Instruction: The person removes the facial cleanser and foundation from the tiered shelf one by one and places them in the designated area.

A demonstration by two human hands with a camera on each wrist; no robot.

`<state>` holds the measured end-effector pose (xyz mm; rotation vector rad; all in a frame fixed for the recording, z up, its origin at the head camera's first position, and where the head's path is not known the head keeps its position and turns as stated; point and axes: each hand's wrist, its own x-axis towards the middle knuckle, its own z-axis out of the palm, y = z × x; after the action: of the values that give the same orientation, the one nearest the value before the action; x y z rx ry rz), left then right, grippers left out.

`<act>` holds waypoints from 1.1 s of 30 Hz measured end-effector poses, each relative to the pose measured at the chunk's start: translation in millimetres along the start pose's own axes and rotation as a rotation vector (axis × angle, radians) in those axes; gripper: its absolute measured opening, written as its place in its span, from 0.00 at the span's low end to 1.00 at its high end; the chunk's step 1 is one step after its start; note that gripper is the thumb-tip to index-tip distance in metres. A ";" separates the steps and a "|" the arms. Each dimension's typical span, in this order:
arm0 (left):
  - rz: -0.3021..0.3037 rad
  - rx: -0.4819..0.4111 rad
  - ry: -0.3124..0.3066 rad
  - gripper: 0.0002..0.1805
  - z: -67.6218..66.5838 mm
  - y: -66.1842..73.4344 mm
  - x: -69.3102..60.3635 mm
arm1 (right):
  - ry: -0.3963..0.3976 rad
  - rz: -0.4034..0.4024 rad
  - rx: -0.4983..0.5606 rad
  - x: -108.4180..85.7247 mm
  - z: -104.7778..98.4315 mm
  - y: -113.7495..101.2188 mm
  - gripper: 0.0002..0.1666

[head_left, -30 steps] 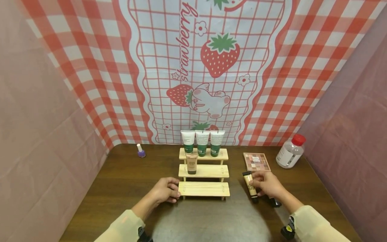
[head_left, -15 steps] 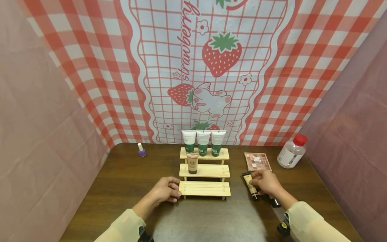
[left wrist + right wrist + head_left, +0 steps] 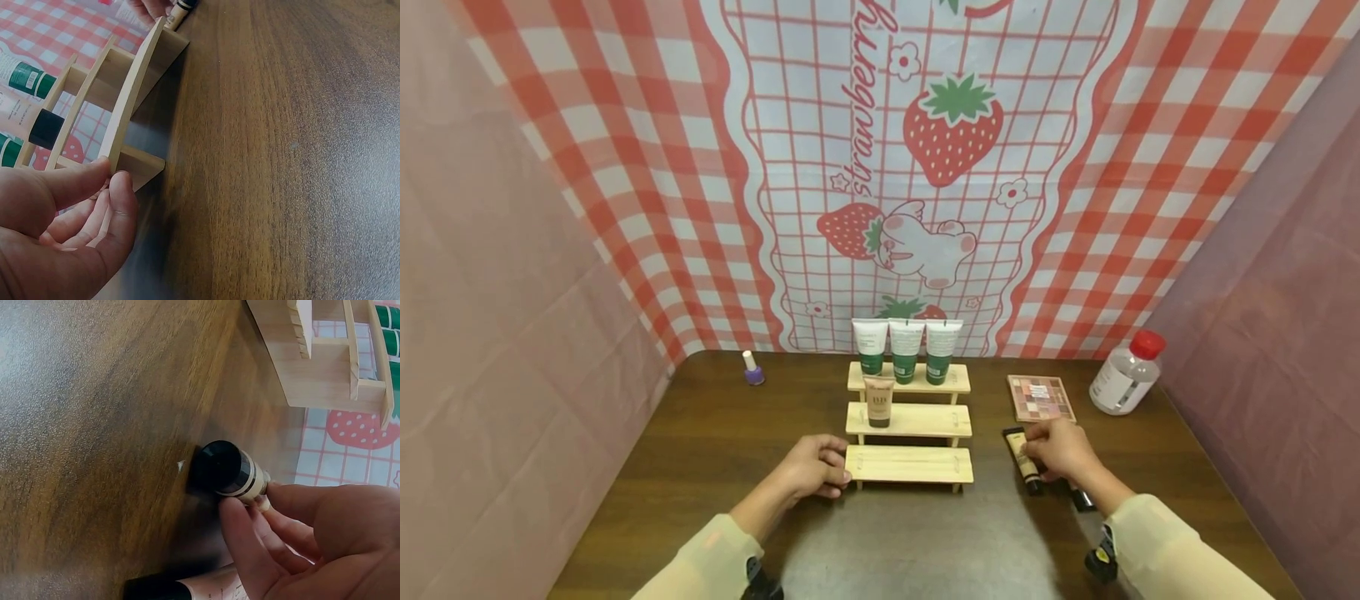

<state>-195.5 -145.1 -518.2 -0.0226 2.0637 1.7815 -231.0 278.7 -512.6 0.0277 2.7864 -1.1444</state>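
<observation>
A three-tier wooden stand [image 3: 910,464] stands mid-table. The left hand [image 3: 815,468] pinches the left end of its lowest shelf, thumb on top in the left wrist view [image 3: 116,137]. On the middle shelf a beige BB tube [image 3: 878,402] stands upright at the left. Three white-and-green tubes [image 3: 906,350] stand on the top shelf. Right of the stand, the right hand [image 3: 1060,450] pinches a yellow tube with black ends [image 3: 1022,460]; its black cap [image 3: 222,465] faces the right wrist camera. Another black-capped tube [image 3: 215,584] lies beside that hand, partly hidden.
A palette [image 3: 1040,398] lies behind the right hand, with a red-capped clear bottle [image 3: 1125,375] to its right. A purple nail polish bottle [image 3: 753,368] stands at the back left. A checked strawberry cloth [image 3: 953,133] hangs behind the table.
The head view has shifted slightly. Both hands keep their holds, and the yellow tube stays in nearly the same place beside the stand.
</observation>
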 end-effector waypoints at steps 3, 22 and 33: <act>-0.008 0.002 0.004 0.29 -0.8 -0.4 1.0 | 0.002 -0.017 -0.061 0.4 -0.7 -1.2 0.10; -0.064 -0.016 -0.008 0.29 -1.6 2.1 5.1 | 0.010 -0.443 -0.064 -2.8 -6.8 -97.7 0.14; -0.081 -0.008 0.009 0.29 0.5 1.0 4.2 | -0.127 -0.527 0.088 -2.5 34.3 -147.3 0.22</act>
<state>-199.5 -143.5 -518.6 -0.1146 2.0319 1.7446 -234.4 149.7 -433.5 -0.7821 2.6985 -1.3095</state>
